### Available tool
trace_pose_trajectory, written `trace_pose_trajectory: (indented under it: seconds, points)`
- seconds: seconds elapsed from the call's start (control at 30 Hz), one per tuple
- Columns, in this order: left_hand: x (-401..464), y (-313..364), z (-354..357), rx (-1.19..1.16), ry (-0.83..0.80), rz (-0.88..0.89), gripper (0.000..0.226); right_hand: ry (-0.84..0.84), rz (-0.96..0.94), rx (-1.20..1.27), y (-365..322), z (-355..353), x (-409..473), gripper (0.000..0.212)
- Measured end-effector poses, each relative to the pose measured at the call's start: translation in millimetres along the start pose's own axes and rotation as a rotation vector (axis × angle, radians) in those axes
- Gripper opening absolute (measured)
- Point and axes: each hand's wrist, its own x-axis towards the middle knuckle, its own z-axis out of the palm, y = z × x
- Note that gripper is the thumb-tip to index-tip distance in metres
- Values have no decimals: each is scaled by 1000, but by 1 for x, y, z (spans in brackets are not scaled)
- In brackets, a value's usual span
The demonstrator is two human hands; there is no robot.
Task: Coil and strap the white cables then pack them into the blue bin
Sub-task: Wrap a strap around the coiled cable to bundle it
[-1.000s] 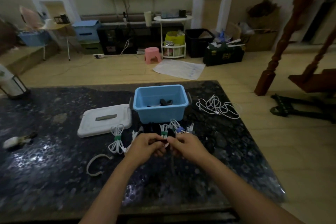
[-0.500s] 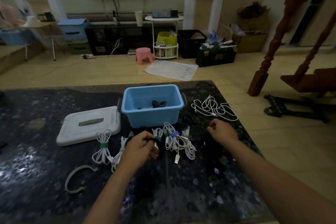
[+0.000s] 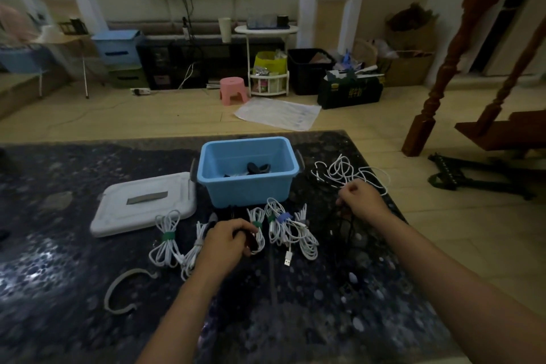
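The blue bin [image 3: 248,190] stands open mid-table with dark items inside. In front of it lie several coiled white cables, one with a green strap [image 3: 167,238], others with green and blue straps [image 3: 285,223]. My left hand [image 3: 226,241] grips a dark strap [image 3: 251,241] beside a green-strapped coil [image 3: 257,226]. A loose tangle of white cables [image 3: 347,171] lies right of the bin. My right hand [image 3: 362,199] sits at its near edge, fingers curled. What they hold is unclear.
The bin's white lid [image 3: 141,205] lies left of the bin. A curved grey strip [image 3: 122,289] rests near the left front. Black cables [image 3: 342,227] lie under my right hand. The table's right edge [image 3: 413,233] is close to my right arm.
My hands parted from the coil they worked on together. The right hand moved right and forward to the loose white tangle. The left hand stayed at the coils.
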Motion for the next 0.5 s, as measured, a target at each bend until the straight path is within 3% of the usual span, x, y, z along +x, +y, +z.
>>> trace_pose_trajectory:
  seconds: [0.13,0.33,0.5]
  points:
    - [-9,5,-1,-18,-10,-32,49,-83,-90,207,-43,-26,-33,4]
    - [-35,33,-3,-73,10,2,45,-196,-106,551,-114,-47,-78,11]
    - [-55,55,-9,-440,-53,-16,33,-269,-61,794,-147,-36,-101,12]
